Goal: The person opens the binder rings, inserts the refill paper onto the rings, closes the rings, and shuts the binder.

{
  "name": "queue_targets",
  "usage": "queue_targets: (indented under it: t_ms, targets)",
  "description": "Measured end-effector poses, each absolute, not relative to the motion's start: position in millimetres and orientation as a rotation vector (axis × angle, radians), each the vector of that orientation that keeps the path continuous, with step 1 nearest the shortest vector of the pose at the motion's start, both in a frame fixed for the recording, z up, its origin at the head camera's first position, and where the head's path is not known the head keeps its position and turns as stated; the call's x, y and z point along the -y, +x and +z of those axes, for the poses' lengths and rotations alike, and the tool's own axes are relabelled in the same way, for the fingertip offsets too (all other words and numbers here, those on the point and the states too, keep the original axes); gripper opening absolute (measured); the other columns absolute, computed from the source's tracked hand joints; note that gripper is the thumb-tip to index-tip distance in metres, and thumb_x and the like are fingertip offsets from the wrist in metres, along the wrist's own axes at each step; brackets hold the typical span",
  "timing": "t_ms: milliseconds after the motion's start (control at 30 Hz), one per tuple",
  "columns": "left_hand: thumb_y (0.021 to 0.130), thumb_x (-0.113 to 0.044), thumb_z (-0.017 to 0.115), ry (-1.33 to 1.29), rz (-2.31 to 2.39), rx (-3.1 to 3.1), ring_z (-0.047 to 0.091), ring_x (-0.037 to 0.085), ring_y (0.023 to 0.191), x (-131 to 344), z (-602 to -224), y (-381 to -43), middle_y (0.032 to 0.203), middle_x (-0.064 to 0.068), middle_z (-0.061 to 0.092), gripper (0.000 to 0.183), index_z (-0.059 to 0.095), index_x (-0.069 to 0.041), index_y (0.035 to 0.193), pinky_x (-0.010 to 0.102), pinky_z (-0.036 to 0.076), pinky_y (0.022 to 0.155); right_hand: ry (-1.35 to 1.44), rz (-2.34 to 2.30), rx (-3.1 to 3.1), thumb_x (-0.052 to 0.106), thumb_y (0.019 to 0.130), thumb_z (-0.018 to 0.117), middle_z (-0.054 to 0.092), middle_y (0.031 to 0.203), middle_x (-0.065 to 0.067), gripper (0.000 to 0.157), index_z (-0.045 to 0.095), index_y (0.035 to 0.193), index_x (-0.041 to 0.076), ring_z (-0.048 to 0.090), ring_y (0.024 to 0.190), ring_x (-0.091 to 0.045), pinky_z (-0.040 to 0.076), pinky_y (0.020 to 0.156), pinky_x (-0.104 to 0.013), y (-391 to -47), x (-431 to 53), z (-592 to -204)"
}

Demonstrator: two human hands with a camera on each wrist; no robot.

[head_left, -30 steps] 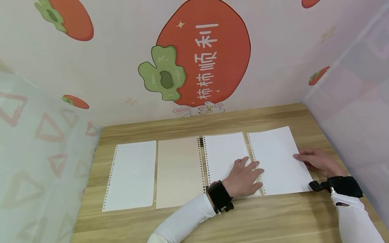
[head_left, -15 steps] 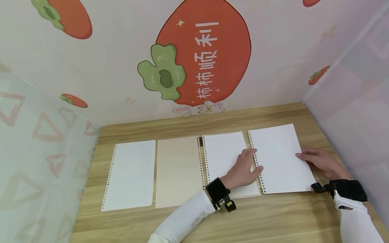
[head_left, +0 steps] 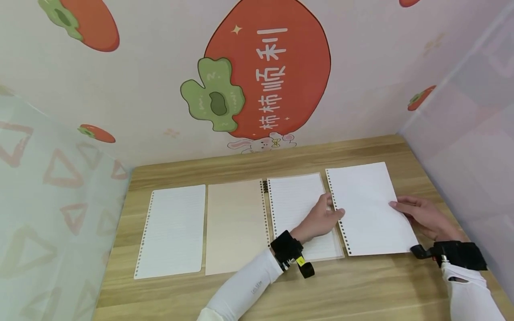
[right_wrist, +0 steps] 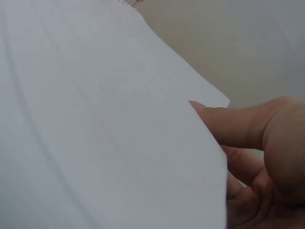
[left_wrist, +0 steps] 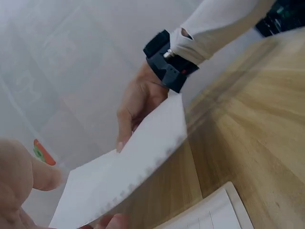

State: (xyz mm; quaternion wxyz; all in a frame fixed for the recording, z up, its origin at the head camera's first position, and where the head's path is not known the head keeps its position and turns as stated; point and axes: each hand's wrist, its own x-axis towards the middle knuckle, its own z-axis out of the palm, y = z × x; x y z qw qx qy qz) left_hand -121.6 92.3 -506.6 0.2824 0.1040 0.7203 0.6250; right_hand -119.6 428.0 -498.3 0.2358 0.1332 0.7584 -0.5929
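A white loose-leaf sheet (head_left: 367, 214) with holes along its left edge is raised off the table at the right. My right hand (head_left: 427, 216) pinches its right edge, thumb on top and fingers beneath, as the right wrist view also shows the hand (right_wrist: 257, 148). At the holed edge is my left hand (head_left: 319, 218); its thumb (left_wrist: 45, 176) stands apart above the sheet and its fingertips (left_wrist: 114, 222) are low by the holes. Below that hand lies the lined paper (head_left: 295, 191) on the right side of an open binder with a beige cover (head_left: 234, 227).
Another lined, holed sheet (head_left: 172, 232) lies left of the cover. Dark binder rings (head_left: 265, 187) show at the spine. The wooden table (head_left: 341, 294) ends at walls on the back, left and right.
The sheet has risen from beside the binder and shifted slightly back, the right hand still gripping it. My left hand has left the binder page, turned, and moved to the sheet's holed edge.
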Motion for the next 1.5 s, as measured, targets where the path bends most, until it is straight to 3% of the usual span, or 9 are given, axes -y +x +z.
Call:
queue_targets:
  t_ms: [167,233,400,633,767,867,1067,1267,1500]
  targets:
    - [0.104,-0.021,0.056,0.198,1.768,-1.797,0.072,0.025,0.078,-93,-501,-122,0.146,0.016,0.050,0.072,0.017,-0.008,0.163,0.043,0.061,0.081,0.355,-1.700,-2.051,0.025,0.101,0.066,0.070,0.090,0.010,0.008,0.073,0.100,0.027,0.066,0.077,-0.008,0.057,0.066,-0.027,-121,-422,-499]
    - [0.104,-0.015,0.056,0.171,1.807,-1.793,0.071,0.024,0.073,-93,-502,-123,0.139,0.015,0.055,0.068,0.019,-0.008,0.161,0.044,0.062,0.076,0.353,-1.714,-2.047,0.024,0.101,0.065,0.071,0.089,0.010,0.009,0.074,0.100,0.026,0.065,0.076,-0.008,0.057,0.064,-0.026,-121,-420,-499]
    - [0.103,-0.011,0.055,0.087,1.846,-1.858,0.070,0.022,0.069,-90,-507,-126,0.132,0.010,0.060,0.059,0.029,-0.012,0.156,0.040,0.062,0.067,0.282,-1.717,-2.067,0.023,0.102,0.063,0.068,0.088,0.011,0.009,0.072,0.103,0.023,0.062,0.076,-0.006,0.054,0.065,-0.022,-121,-415,-495]
    - [0.103,-0.015,0.059,0.023,1.889,-1.941,0.069,0.027,0.064,-80,-509,-131,0.123,0.007,0.062,0.047,0.042,-0.014,0.146,0.045,0.061,0.067,0.225,-1.742,-2.059,0.018,0.101,0.064,0.065,0.086,0.010,0.010,0.073,0.105,0.020,0.059,0.074,-0.005,0.052,0.064,-0.021,-121,-402,-488]
    - [0.103,-0.017,0.060,0.004,1.868,-1.969,0.070,0.032,0.065,-74,-512,-132,0.117,0.004,0.063,0.041,0.049,-0.012,0.142,0.044,0.061,0.067,0.213,-1.681,-2.105,0.021,0.101,0.065,0.060,0.084,0.010,0.010,0.072,0.107,0.022,0.055,0.073,-0.006,0.051,0.064,-0.022,-120,-395,-486]
    - [0.103,-0.019,0.060,0.000,1.828,-1.990,0.069,0.029,0.062,-70,-515,-132,0.116,0.003,0.063,0.039,0.052,-0.011,0.141,0.040,0.061,0.065,0.211,-1.619,-2.132,0.025,0.101,0.065,0.059,0.087,0.011,0.011,0.069,0.111,0.023,0.054,0.075,-0.007,0.051,0.066,-0.024,-119,-392,-483]
    - [0.102,-0.020,0.061,0.011,1.759,-2.044,0.069,0.020,0.059,-59,-519,-131,0.115,0.000,0.065,0.033,0.058,-0.011,0.133,0.033,0.057,0.061,0.190,-1.505,-2.215,0.035,0.101,0.064,0.065,0.097,0.011,0.031,0.064,0.120,0.011,0.061,0.084,-0.009,0.055,0.075,-0.028,-118,-380,-480]
    - [0.101,-0.020,0.063,-0.012,1.778,-2.024,0.069,0.018,0.060,-45,-520,-132,0.110,-0.001,0.064,0.024,0.062,-0.012,0.123,0.034,0.058,0.061,0.139,-1.393,-2.384,0.042,0.100,0.062,0.067,0.099,0.016,0.051,0.062,0.126,-0.002,0.061,0.086,-0.007,0.057,0.076,-0.030,-116,-364,-476]
    - [0.101,-0.022,0.063,0.002,1.758,-2.042,0.071,0.019,0.063,-24,-516,-132,0.116,0.004,0.065,0.027,0.062,-0.011,0.126,0.033,0.058,0.063,0.073,-1.369,-2.486,0.041,0.100,0.063,0.072,0.098,0.013,0.056,0.063,0.127,-0.008,0.065,0.083,-0.005,0.058,0.072,-0.029,-115,-348,-472]
